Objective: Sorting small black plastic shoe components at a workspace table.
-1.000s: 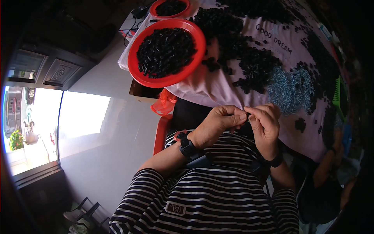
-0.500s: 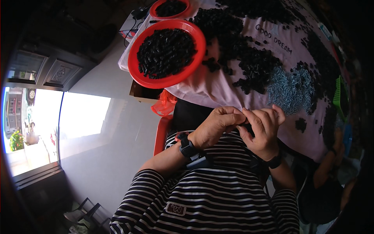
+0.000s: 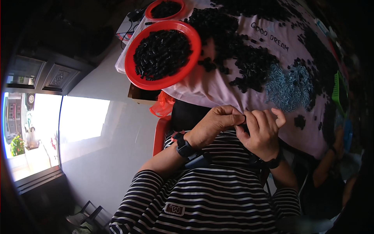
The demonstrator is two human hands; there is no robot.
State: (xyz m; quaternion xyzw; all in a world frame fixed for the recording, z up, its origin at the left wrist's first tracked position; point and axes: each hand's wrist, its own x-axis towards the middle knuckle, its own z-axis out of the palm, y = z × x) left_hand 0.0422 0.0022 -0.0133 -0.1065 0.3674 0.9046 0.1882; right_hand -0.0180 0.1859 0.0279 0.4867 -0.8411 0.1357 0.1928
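Note:
My left hand (image 3: 217,124) and my right hand (image 3: 261,133) meet in front of my lap, just off the near edge of the table cloth. Their thumbs and fingers are closed together at the tips around a small black plastic piece (image 3: 243,119), mostly covered by the fingers. The right little finger sticks out from the others. Beyond the hands, a heap of bluish metal screws (image 3: 289,90) lies on the pink cloth (image 3: 218,93). Loose small black plastic pieces (image 3: 255,64) are spread beside and behind the screws.
A red plate (image 3: 130,66) heaped with black pieces stands at the table's left edge, a second red plate (image 3: 149,15) behind it. A green basket (image 3: 338,91) sits at the right. Another person's arm (image 3: 326,163) shows at the right. A red stool (image 3: 160,134) is at my left.
The view has shifted slightly, so the table things sit a little further left. Both hands stay together at the fingertips, and the black piece shows slightly more between them.

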